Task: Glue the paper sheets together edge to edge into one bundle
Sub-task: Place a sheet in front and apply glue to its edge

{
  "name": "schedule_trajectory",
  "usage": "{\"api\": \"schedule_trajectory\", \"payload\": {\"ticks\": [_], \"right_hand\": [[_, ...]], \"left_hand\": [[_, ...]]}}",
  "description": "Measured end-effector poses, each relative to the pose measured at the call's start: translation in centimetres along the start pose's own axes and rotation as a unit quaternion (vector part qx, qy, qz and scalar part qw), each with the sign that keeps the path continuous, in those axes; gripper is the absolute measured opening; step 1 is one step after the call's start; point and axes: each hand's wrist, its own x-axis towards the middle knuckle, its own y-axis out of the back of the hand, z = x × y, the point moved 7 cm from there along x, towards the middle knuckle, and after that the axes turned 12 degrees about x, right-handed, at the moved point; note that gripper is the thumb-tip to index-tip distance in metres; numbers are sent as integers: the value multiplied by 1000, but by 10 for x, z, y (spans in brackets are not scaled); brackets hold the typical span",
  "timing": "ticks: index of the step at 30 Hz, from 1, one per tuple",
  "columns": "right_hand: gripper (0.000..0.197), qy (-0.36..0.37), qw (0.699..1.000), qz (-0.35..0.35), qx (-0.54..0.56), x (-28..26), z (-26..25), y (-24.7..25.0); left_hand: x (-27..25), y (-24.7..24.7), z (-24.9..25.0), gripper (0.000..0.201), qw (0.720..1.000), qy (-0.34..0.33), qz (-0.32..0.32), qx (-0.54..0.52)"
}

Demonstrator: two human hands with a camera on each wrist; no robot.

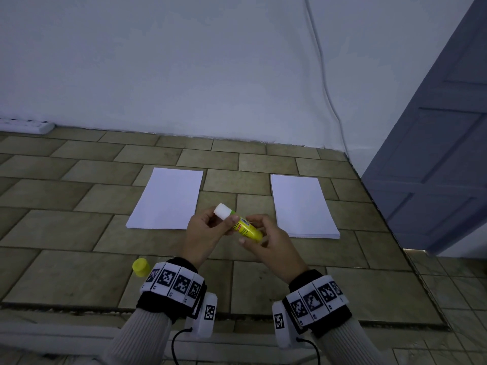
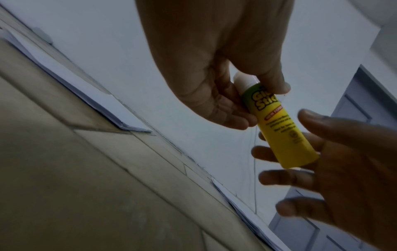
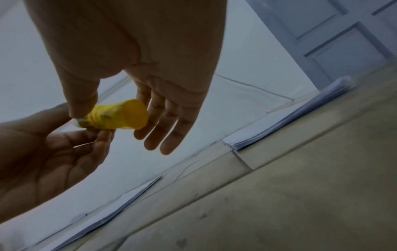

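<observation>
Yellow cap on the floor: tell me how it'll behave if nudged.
The yellow cap looks like small plastic, so it is probably very light. Its round shape suggests it may roll or skid on the smooth tiled floor. It is likely stiff enough to pinch.

dim rm: tan tile floor (image 1: 79,233), white wall (image 1: 184,61), grey-blue door (image 1: 434,167) at rt.

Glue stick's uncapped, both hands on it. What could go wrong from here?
1. The left hand pinches the glue stick right below its bare white tip; glue may get on the hand, then smear the paper.
2. The cap sits loose beside the left wristband; a move could knock it away.
</observation>
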Motion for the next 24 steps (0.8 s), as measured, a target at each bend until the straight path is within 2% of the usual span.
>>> {"api": "schedule_trajectory", "payload": {"ticks": [3,7,10,11,13,14,16,18,19,21,24], "right_hand": [[31,37,998,15,-48,1,-6,-4],[19,44,998,34,-19,1,-5,-1],[13,15,997,57,45,-2,2,7],[11,9,996,68,61,-2,4,11],[11,6,993,84,80,-3,6,20],[11,5,993,87,83,-3,6,23],[13,5,993,88,83,-4,6,28],[14,4,993,86,80,-5,5,30],[13,4,993,86,80,-5,4,31],[12,3,993,86,86,-7,3,31],[13,-3,993,81,85,-8,3,32]], "left_hand": [[0,-7,-2,48,998,-11,-15,52],[2,-10,7,46,996,-6,-56,72],[17,17,15,43,985,-20,-12,170],[27,33,16,39,971,-25,22,238],[48,67,12,41,907,-9,73,415],[60,80,4,50,864,20,69,499],[77,98,-18,67,769,101,22,631],[84,106,-39,79,707,170,-35,685],[86,107,-48,82,690,187,-53,698],[87,108,-61,81,674,202,-73,707],[86,106,-71,75,681,196,-90,699]]}}
